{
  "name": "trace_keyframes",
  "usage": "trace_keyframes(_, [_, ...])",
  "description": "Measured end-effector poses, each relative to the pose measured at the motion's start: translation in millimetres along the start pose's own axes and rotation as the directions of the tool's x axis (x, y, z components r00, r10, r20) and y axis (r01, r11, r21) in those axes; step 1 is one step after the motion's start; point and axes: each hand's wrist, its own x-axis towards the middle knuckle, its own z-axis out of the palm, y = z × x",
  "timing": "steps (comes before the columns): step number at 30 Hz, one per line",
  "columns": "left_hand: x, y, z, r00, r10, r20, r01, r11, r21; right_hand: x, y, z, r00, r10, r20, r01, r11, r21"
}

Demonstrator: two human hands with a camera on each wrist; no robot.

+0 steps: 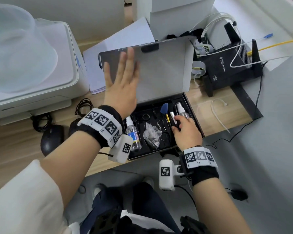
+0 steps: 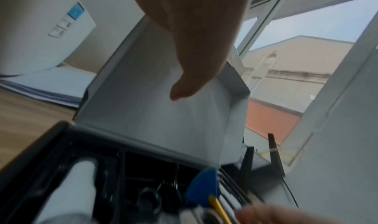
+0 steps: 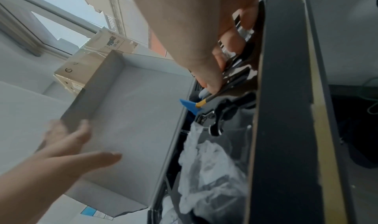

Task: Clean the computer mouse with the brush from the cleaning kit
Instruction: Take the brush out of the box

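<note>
Left hand (image 1: 120, 85), fingers straight and spread, props kit lid (image 1: 166, 68); right hand (image 1: 186, 132) fingers curl round brush (image 1: 167, 115) handle in tray.

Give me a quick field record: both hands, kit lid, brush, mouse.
left hand: open, fingers straight, at the raised lid's inner face
right hand: fingers curled on tools in the kit tray's right slots
lid: open, upright
brush: blue head, yellow collar, in tray
mouse: on desk, left of kit, untouched
</note>
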Motion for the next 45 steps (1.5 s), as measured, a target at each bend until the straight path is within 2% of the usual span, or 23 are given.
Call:
trace_keyframes(1, [-3,5,2,0.990,0.081,0.118,-0.083,0.996,0.011,1,0,-2,1.000,-0.002,0.009,0.002,1.000,-0.005])
trace_keyframes(3, [-11,19,9,0.902,0.233,0.363,-0.222,0.972,-0.072,3,0,-5,0.999,-0.017,0.039,0.020,0.998,-0.055])
trace_keyframes(4, [-16,28,11,0.856,0.272,0.440,-0.229,0.962,-0.148,4,0,-6,0.998,-0.034,0.054,0.039,0.995,-0.091])
trace_keyframes(5, [-20,37,14,0.831,0.275,0.483,-0.192,0.958,-0.215,5,0,-6,0.997,-0.047,0.062,0.054,0.991,-0.126])
trace_keyframes(7, [-24,53,22,0.800,0.208,0.562,-0.045,0.956,-0.289,8,0,-6,0.997,-0.051,0.059,0.060,0.983,-0.172])
trace_keyframes(9, [-24,68,26,0.759,0.183,0.625,0.017,0.954,-0.300,13,-1,-5,0.997,-0.045,0.059,0.056,0.978,-0.202])
trace_keyframes(13, [-20,79,27,0.699,0.217,0.681,0.017,0.948,-0.318,27,-4,-5,0.994,-0.006,0.106,0.028,0.979,-0.200])
trace_keyframes(17, [-14,74,16,0.628,0.313,0.712,-0.138,0.946,-0.294,36,-14,-11,0.987,0.014,0.160,0.017,0.982,-0.189])
trace_keyframes(20, [-12,72,9,0.614,0.371,0.697,-0.264,0.928,-0.261,39,-21,-15,0.970,0.008,0.241,0.066,0.952,-0.299])
trace_keyframes(22, [-12,71,7,0.622,0.381,0.684,-0.288,0.924,-0.253,40,-25,-13,0.962,0.003,0.273,0.101,0.926,-0.364])
trace_keyframes(25, [-12,72,9,0.622,0.389,0.680,-0.308,0.919,-0.245,43,-29,-11,0.969,-0.009,0.245,0.103,0.922,-0.374])
trace_keyframes(28, [-11,72,11,0.603,0.364,0.710,-0.265,0.931,-0.253,47,-23,-12,0.979,0.025,0.200,0.019,0.976,-0.215])
trace_keyframes(32, [-8,71,16,0.616,0.330,0.715,-0.217,0.944,-0.249,47,-15,-12,0.992,-0.006,0.128,0.013,0.999,-0.050])
trace_keyframes(34, [-9,70,17,0.620,0.316,0.719,-0.219,0.949,-0.229,45,-10,-17,0.998,-0.019,0.062,0.013,0.995,0.101])
trace_keyframes(36, [-10,69,19,0.627,0.311,0.714,-0.221,0.950,-0.220,38,-2,-21,1.000,0.011,-0.024,-0.002,0.947,0.320])
trace_keyframes(37, [-10,69,19,0.629,0.307,0.715,-0.215,0.952,-0.219,34,3,-22,0.997,0.056,-0.062,-0.023,0.896,0.444])
trace_keyframes(40, [-10,69,18,0.611,0.305,0.730,-0.170,0.952,-0.255,21,15,-26,0.957,0.257,-0.134,-0.077,0.672,0.737])
trace_keyframes(43, [-12,69,15,0.580,0.355,0.733,-0.174,0.933,-0.313,10,19,-43,0.904,0.412,-0.117,-0.054,0.380,0.923])
trace_keyframes(45, [-15,69,14,0.549,0.381,0.744,-0.205,0.924,-0.322,6,19,-56,0.872,0.463,-0.159,0.020,0.290,0.957])
